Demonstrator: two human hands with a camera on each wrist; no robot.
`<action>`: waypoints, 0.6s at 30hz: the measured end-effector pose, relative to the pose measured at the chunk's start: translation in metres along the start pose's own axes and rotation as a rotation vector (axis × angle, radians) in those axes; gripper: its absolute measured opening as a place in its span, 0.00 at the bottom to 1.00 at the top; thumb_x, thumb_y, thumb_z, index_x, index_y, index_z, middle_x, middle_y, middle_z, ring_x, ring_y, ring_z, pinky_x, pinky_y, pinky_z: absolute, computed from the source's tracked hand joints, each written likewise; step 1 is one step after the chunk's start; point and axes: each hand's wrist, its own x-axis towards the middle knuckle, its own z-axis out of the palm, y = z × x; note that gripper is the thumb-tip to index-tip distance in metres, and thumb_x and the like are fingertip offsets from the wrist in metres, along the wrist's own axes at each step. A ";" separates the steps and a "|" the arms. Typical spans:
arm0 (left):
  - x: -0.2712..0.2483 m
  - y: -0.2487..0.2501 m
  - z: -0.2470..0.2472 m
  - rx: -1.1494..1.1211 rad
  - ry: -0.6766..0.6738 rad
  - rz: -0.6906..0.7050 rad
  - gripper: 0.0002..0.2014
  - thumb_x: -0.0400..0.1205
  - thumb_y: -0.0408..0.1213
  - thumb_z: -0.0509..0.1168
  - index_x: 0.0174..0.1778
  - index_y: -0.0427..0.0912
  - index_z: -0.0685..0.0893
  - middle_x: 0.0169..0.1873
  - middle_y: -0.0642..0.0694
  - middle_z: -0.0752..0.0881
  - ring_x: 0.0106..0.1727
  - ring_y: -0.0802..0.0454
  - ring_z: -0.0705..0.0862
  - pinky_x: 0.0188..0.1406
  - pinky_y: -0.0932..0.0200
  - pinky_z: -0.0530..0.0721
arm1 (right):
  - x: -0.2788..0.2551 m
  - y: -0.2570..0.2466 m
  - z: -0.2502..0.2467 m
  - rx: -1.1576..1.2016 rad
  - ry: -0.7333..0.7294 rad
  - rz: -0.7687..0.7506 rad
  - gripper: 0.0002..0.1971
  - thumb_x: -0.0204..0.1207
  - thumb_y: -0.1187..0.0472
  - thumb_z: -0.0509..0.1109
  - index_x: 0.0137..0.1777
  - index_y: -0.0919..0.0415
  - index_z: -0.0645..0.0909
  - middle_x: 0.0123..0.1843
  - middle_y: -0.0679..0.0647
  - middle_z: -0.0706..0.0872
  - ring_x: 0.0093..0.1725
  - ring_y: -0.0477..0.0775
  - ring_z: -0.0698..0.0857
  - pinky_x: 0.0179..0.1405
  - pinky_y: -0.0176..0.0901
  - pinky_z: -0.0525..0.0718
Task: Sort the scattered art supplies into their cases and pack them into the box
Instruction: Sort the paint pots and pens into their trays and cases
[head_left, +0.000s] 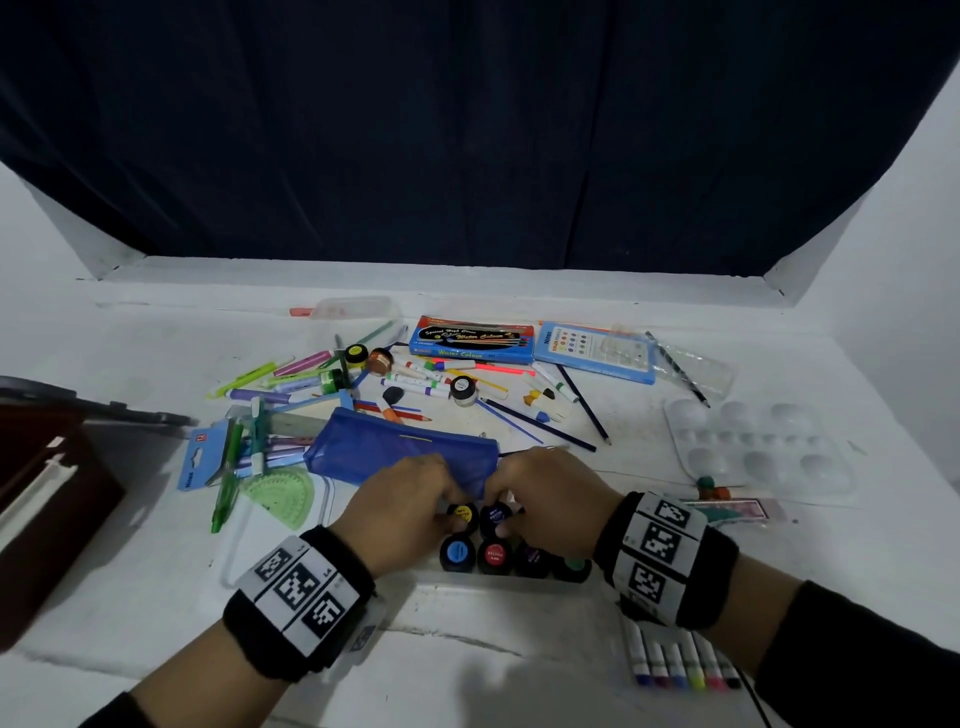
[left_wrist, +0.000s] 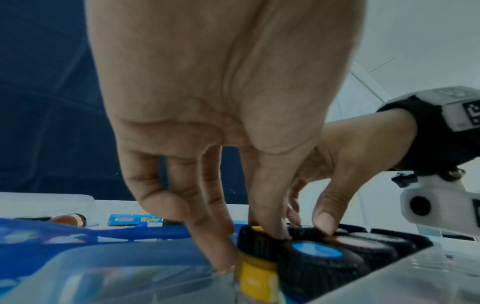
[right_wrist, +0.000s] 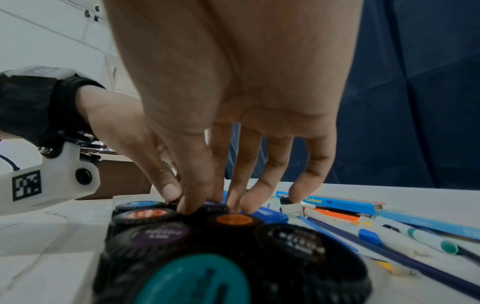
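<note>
Several black-capped poster paint jars stand in two rows in a clear plastic case (head_left: 519, 582) at the table's near middle. My left hand (head_left: 445, 512) pinches the yellow-lidded jar (left_wrist: 255, 273) at the far left of the back row, thumb on its cap and fingers down its side. Right beside it, my right hand (head_left: 508, 519) grips the dark violet-lidded jar (head_left: 497, 514) with thumb and fingers (right_wrist: 191, 205). Blue (head_left: 457, 552), red (head_left: 494, 555), purple and green lids fill the front row. Both hands hide the jar bodies in the head view.
A blue mesh pouch (head_left: 400, 452) lies just beyond the hands. Markers, pencils and loose jars are strewn behind it, by a water colour box (head_left: 470, 340). A white palette (head_left: 758, 447) lies at the right, a brown box (head_left: 47, 499) at the left, and a marker row (head_left: 680, 660) near my right wrist.
</note>
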 end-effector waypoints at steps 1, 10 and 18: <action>0.002 0.000 -0.001 0.013 0.017 -0.018 0.09 0.80 0.50 0.73 0.53 0.55 0.91 0.49 0.56 0.84 0.55 0.52 0.81 0.50 0.57 0.77 | 0.003 0.000 -0.002 -0.023 -0.010 0.002 0.14 0.72 0.53 0.77 0.57 0.49 0.86 0.57 0.50 0.87 0.56 0.54 0.84 0.53 0.46 0.81; 0.009 -0.009 -0.003 0.141 -0.077 0.070 0.11 0.82 0.53 0.68 0.49 0.51 0.88 0.54 0.54 0.82 0.57 0.53 0.81 0.44 0.57 0.75 | 0.022 0.002 -0.012 -0.098 -0.138 0.055 0.17 0.65 0.40 0.81 0.39 0.48 0.79 0.46 0.47 0.83 0.46 0.53 0.84 0.38 0.45 0.78; 0.005 -0.050 -0.031 -0.233 -0.001 0.128 0.11 0.80 0.49 0.73 0.59 0.56 0.89 0.46 0.58 0.88 0.46 0.62 0.85 0.48 0.60 0.84 | 0.051 0.019 -0.037 0.126 0.076 0.102 0.11 0.78 0.43 0.71 0.43 0.50 0.84 0.42 0.46 0.86 0.42 0.46 0.83 0.44 0.47 0.82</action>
